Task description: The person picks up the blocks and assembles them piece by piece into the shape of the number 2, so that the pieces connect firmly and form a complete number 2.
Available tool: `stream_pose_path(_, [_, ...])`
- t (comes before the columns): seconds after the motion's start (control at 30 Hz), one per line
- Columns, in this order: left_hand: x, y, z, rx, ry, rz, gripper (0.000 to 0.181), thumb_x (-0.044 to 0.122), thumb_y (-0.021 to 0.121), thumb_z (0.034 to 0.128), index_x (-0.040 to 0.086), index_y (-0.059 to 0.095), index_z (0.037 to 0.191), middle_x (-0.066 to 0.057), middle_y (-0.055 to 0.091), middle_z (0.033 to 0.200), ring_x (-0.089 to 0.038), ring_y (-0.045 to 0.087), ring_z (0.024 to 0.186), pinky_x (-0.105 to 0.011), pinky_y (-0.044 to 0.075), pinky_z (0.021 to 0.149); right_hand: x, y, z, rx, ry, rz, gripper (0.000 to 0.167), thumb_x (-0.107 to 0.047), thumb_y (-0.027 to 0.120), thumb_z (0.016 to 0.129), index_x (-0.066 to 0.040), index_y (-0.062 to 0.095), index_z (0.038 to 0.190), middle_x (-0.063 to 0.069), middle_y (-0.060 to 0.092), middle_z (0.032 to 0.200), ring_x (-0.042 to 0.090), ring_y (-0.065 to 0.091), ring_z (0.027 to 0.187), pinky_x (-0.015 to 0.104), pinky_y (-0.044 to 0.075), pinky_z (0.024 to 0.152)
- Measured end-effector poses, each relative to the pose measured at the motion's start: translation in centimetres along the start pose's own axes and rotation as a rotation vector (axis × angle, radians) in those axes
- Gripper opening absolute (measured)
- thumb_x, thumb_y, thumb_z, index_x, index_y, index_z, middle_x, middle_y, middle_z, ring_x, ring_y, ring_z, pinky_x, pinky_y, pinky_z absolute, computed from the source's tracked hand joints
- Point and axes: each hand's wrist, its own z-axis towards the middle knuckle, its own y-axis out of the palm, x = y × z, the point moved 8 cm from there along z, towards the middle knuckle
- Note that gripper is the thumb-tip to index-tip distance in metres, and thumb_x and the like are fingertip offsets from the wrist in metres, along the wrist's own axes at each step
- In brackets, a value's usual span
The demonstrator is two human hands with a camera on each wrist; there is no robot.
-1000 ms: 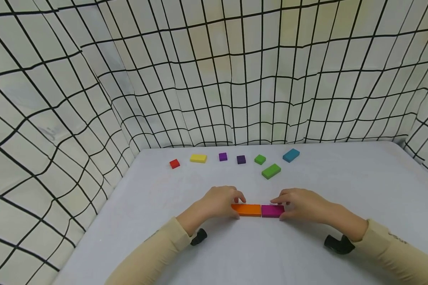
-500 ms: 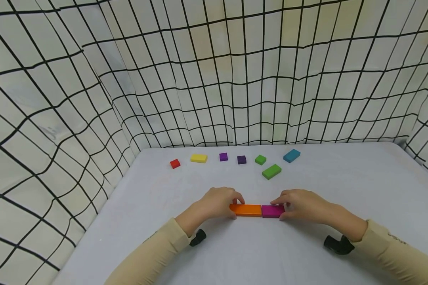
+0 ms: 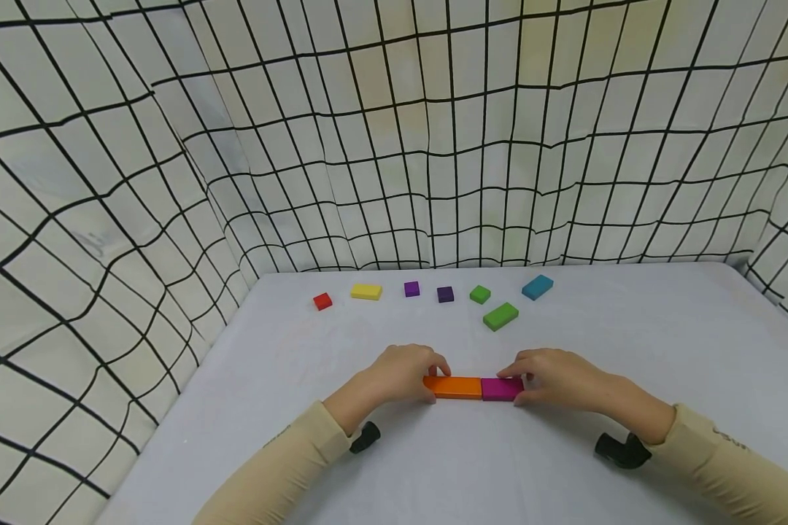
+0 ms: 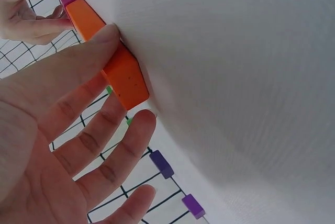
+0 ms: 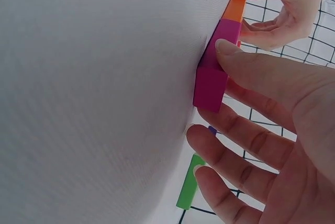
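An orange block (image 3: 458,388) and a magenta block (image 3: 500,389) lie end to end on the white table, their short ends touching. My left hand (image 3: 403,373) pinches the orange block near its outer end, thumb on the near side and a finger behind. The magenta block is pinched the same way by my right hand (image 3: 558,378). In the left wrist view the orange block (image 4: 128,80) shows its end face, and the other fingers spread below it. The right wrist view has the magenta block (image 5: 212,85) between thumb and fingers.
Farther back lie a red block (image 3: 322,301), a yellow block (image 3: 365,292), a purple block (image 3: 411,289), a dark purple block (image 3: 445,294), a small green block (image 3: 480,294), a longer green block (image 3: 500,316) and a blue block (image 3: 537,286). Black netting (image 3: 427,153) rises behind the table.
My left hand has shifted slightly left along the orange block since a second ago. The thin gap between the orange and magenta blocks has closed. My right hand stays nearly still.
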Motion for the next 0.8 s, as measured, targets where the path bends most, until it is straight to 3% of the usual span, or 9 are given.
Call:
stream_pose_path(0.37, [-0.2,-0.3,0.1,-0.006,-0.006,-0.052,0.038,0.025,0.086,0.0848,0.019,0.075,0.12,0.006,0.066,0.099,-0.013,0.058,0.094,-0.031,0.049,0.082,0.1,-0.1,0.1,-0.021,-0.004,0.011,0.039,-0.028,0.086,0.084,-0.016,0.077,0.12,-0.014,0.061,0.091,0.006,0.052,0.08,0.025,0.05,0.069])
stream_pose_path(0.6, [-0.8,-1.3,0.5,-0.014,-0.024,-0.184,0.034,0.026,0.083,0.0872,0.019,0.075,0.119,0.005,0.067,0.099,-0.014,0.059,0.09,-0.03,0.051,0.075,0.0,-0.1,0.3,-0.032,-0.031,0.028,0.04,-0.031,0.084,0.086,-0.015,0.077,0.121,-0.014,0.062,0.094,0.007,0.054,0.084,0.026,0.053,0.074])
stream_pose_path(0.8, [-1.8,-2.3,1.3,-0.01,-0.022,-0.301,0.03,0.026,0.079,0.0912,0.018,0.075,0.12,0.004,0.067,0.101,-0.017,0.062,0.092,-0.032,0.053,0.078,-0.2,0.5,0.9,-0.084,-0.067,0.082,0.043,-0.034,0.081,0.089,-0.018,0.073,0.128,-0.011,0.063,0.105,0.01,0.056,0.094,0.03,0.055,0.083])
